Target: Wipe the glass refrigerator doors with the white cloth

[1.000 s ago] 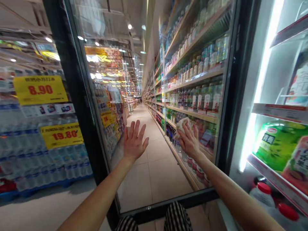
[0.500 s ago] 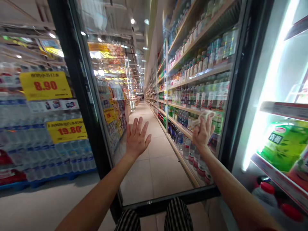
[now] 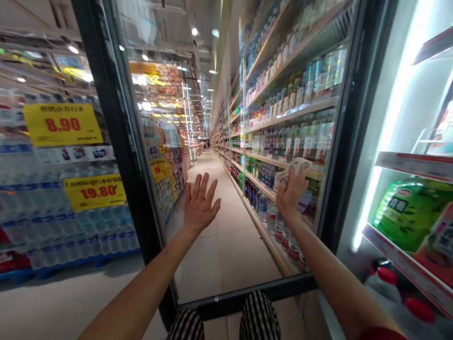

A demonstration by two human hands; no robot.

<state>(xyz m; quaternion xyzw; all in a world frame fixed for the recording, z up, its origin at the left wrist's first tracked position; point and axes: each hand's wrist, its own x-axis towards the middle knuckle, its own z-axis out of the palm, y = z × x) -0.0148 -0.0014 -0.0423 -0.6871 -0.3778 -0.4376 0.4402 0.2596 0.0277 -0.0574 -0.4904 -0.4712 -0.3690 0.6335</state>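
In front of me stands a glass door [image 3: 219, 264] with a black frame [image 3: 255, 293]; the aisle shows in or through its pane. My left hand [image 3: 201, 203] lies flat against the glass left of centre, its fingers spread and nothing held. On the right half of the pane, my right hand [image 3: 292, 191] presses a pale crumpled cloth [image 3: 299, 165] to the glass. The cloth sticks out above the fingertips, and the palm hides part of it.
At the right, a lit cooler holds green drink packs [image 3: 403, 212] on a shelf and red-capped bottles [image 3: 385, 283] below. On the left are stacked water bottles [image 3: 81, 241] with a yellow price sign [image 3: 62, 123]. My striped knees [image 3: 260, 316] are close to the door's bottom edge.
My right hand and the cloth have shifted slightly left and a little upward over the glass. My left hand stays spread at nearly the same spot. The view has turned slightly.
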